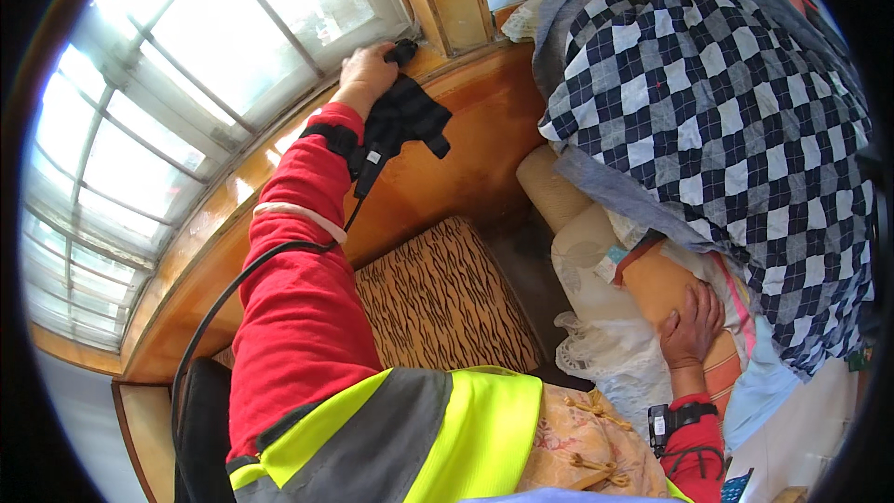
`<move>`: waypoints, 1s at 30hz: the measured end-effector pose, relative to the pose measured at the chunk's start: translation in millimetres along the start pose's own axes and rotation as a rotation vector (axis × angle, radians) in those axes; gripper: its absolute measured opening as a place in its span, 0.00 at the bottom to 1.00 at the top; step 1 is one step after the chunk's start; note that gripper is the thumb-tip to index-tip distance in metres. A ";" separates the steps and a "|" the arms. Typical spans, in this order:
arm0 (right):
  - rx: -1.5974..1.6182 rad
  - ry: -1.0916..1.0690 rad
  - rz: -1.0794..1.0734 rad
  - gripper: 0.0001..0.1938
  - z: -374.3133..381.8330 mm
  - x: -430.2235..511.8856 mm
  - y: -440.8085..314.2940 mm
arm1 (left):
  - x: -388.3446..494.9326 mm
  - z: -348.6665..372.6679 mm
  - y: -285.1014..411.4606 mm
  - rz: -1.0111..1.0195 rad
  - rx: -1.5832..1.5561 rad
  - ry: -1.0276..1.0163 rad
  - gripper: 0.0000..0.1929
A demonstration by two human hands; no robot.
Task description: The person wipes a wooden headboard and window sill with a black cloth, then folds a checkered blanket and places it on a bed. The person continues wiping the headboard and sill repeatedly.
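Observation:
At the window's wooden sill, my left hand (368, 75) grips a dark striped cloth (408, 112) that hangs over the sill's front edge. Part of the same dark bundle (401, 53) shows past my fingertips; the grip itself is partly hidden. My right hand (693, 327) lies palm down on an orange fabric bundle (653, 279), its fingers spread over it and holding nothing. Around that bundle are white lace fabric (614, 356), a light blue cloth (758, 381) and a large checked cloth (705, 98) draped over a pile.
A barred window (230, 35) runs along the left above a varnished wood panel (475, 119). Below it stands a tiger-striped padded seat (447, 293). A beige rolled fabric (555, 188) leans by the pile. A black cable (223, 300) loops from my left sleeve.

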State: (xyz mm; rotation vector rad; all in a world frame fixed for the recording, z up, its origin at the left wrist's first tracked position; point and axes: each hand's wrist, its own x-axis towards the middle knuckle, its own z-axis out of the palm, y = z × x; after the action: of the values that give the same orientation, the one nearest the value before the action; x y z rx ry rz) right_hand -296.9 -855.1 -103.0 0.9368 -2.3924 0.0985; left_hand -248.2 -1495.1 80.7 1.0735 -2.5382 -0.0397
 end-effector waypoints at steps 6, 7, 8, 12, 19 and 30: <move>0.005 0.025 -0.018 0.23 0.2 1.0 -0.1 | 4.5 9.2 31.1 0.017 0.134 -0.123 0.28; 0.009 0.027 -0.020 0.23 0.1 1.0 -0.5 | 5.8 8.7 31.5 0.055 0.145 -0.097 0.27; 0.015 0.003 -0.004 0.23 -0.1 0.9 -0.9 | 6.2 8.0 30.4 0.112 0.134 -0.105 0.27; -0.020 0.006 0.012 0.23 -0.2 0.4 -2.7 | 0.4 9.5 21.1 0.141 0.039 -0.021 0.25; -0.031 0.001 0.009 0.24 2.5 -1.7 -0.5 | 17.2 16.5 46.9 -0.010 0.115 -0.057 0.23; -0.050 0.072 0.016 0.24 11.3 -3.9 -2.5 | 11.8 25.3 33.4 0.290 0.060 -0.004 0.22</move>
State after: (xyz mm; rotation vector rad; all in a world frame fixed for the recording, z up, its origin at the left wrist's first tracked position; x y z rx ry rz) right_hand -298.3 -857.5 -114.9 0.8767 -2.3258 0.0766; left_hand -287.6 -1482.7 66.9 0.7167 -2.6871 0.1129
